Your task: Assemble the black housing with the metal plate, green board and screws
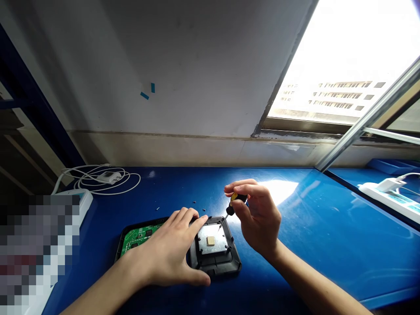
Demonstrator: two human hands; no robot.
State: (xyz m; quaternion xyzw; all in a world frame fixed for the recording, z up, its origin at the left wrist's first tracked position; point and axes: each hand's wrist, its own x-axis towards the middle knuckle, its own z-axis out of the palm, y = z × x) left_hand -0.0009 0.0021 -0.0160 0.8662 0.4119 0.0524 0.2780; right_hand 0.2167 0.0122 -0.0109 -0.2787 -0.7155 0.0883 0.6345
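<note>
My right hand [260, 214] holds a small screwdriver [233, 205] with a black and yellow handle. Its tip points down at the upper right corner of a silver metal plate [219, 246], which bears a tan square pad [210, 241]. The plate sits inside a black plastic housing half [233, 263]. My left hand [167, 253] spans the housing's left side, thumb at the near edge and index finger at the far edge. Left of it, partly covered by my left hand, lies another black housing half with a green circuit board [131, 236].
Several tiny screws [204, 209] lie on the blue table [295, 258] behind the housing. A coiled white cable with a charger [111, 176] is at the back left. A white power strip [387, 194] stands at the right. Pixelation covers the left edge.
</note>
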